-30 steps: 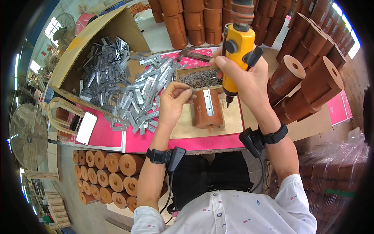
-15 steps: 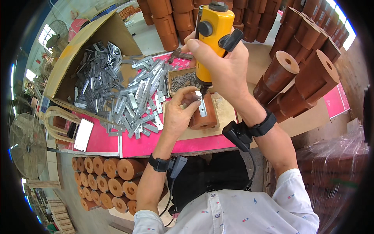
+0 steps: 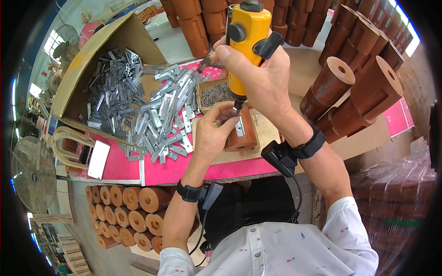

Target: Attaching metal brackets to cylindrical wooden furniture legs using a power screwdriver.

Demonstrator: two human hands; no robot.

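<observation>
My right hand (image 3: 264,69) is wrapped round a yellow power screwdriver (image 3: 246,43), whose bit points down. Under it lies a reddish-brown cylinder (image 3: 249,133) on its side, with a silver metal strip (image 3: 240,128) along its top. My left hand (image 3: 214,131) is closed in a pinch at the far end of the strip, right by the bit's tip. Whatever is between those fingertips is too small and covered to make out. Just beyond sits a small box of screws (image 3: 214,95), partly behind my hands.
Loose metal strips (image 3: 172,108) spill from a tilted cardboard box (image 3: 69,94) on the left. A hammer (image 3: 205,64) lies behind the screw box. A phone (image 3: 99,158) rests near the table's left edge. Brown cylinders (image 3: 340,73) stand at right and back; more (image 3: 154,198) are stacked below the table.
The screwdriver has shifted slightly left, and its bit now meets my left fingertips at the strip's far end. My left fingers have closed in around that spot.
</observation>
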